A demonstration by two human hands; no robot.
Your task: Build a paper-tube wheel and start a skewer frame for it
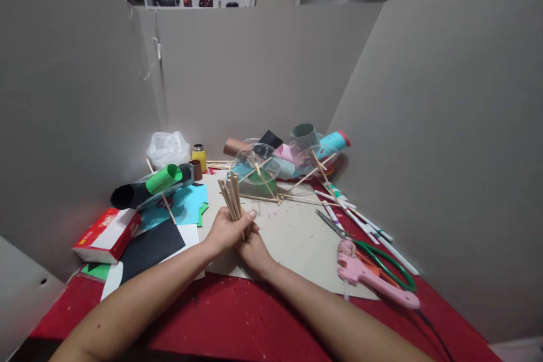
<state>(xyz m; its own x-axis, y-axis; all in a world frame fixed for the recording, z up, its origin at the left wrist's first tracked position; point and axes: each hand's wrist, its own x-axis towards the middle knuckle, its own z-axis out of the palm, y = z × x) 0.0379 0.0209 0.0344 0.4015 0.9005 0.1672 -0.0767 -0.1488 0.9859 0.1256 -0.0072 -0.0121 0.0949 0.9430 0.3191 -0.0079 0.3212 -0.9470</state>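
Note:
My left hand [227, 230] is closed round a bundle of thin wooden sticks [231, 195], held upright above a grey cardboard sheet [292, 237]. My right hand [251, 249] lies just under and behind the left, its fingers curled against the bottom of the same bundle. Beyond the hands stands a frame of wooden sticks [271, 189] joined at their ends, next to a clear plastic bowl [257, 167].
A pink glue gun [365, 274], green-handled scissors [382, 260] and white pens [365, 226] lie at the right. Rolled and flat coloured paper [169, 203], a red box [108, 235] and a plastic bag [168, 148] crowd the left. Grey partition walls enclose the red table [237, 317].

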